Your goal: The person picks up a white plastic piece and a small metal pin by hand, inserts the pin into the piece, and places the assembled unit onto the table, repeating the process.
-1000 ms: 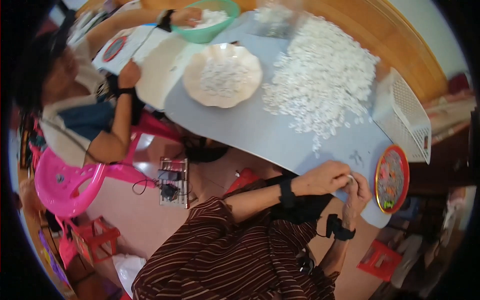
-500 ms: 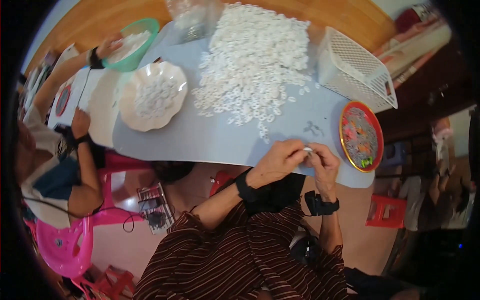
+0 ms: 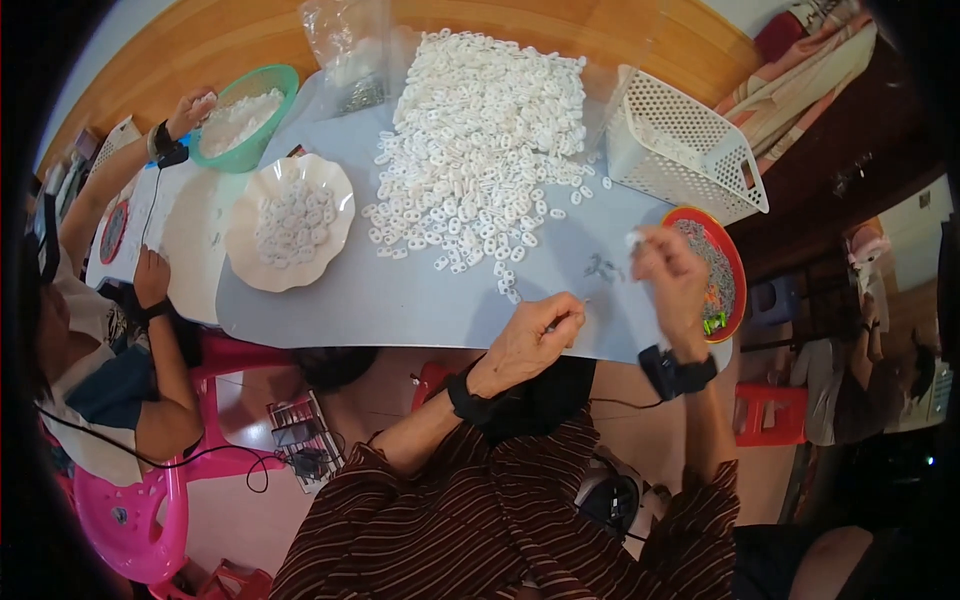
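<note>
My left hand (image 3: 530, 342) is over the table's front edge, fingers curled in a pinch; anything inside them is too small to make out. Farther right, slightly blurred, my right hand (image 3: 672, 272) pinches a small white plastic piece (image 3: 634, 239) beside the red bowl (image 3: 739, 262), which holds many small grey parts with some coloured bits. Between the hands and the bowl, a few grey parts (image 3: 604, 268) lie on the grey-blue tabletop (image 3: 420, 305). A wide heap of white oval two-holed pieces (image 3: 480, 130) spreads beyond my hands.
A scalloped cream plate (image 3: 243, 225) of white pieces stands left of the heap. A white perforated basket (image 3: 700, 180) is at the right, and a clear plastic bag (image 3: 350, 45) at the back. On the left, a co-worker's hand (image 3: 188, 113) is at a green bowl (image 3: 230, 155).
My hands were together at a small white piece. Now they are apart: my right hand has moved right and away from me with a white piece, toward the red bowl.
</note>
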A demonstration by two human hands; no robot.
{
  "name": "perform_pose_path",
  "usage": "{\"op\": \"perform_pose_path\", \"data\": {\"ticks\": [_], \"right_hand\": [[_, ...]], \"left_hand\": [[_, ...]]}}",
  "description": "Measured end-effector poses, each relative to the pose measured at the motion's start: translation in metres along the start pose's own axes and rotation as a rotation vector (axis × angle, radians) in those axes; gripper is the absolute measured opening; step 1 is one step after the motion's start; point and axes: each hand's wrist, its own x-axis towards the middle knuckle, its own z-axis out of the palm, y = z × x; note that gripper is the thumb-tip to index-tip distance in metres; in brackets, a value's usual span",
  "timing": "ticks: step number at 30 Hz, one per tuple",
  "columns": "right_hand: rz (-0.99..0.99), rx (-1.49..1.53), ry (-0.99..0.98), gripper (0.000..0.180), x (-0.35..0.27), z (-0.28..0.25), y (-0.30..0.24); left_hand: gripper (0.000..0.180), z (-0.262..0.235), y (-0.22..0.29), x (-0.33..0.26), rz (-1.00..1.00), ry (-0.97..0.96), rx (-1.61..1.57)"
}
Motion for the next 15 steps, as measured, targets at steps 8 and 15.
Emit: {"op": "perform_pose_path", "data": {"ticks": [8,15], "right_hand": [[0.048,-0.06,0.193,0.02,0.12,-0.032,0.001],[0.009,-0.128,-0.159,0.017,0.089,0.026,0.004]], "left_hand": [[0.01,-0.018,0.003,-0.006,-0.027,0.02,0.084],[0.004,-0.023,-0.002,-0.01,0.153,0.227,0.166]]}}
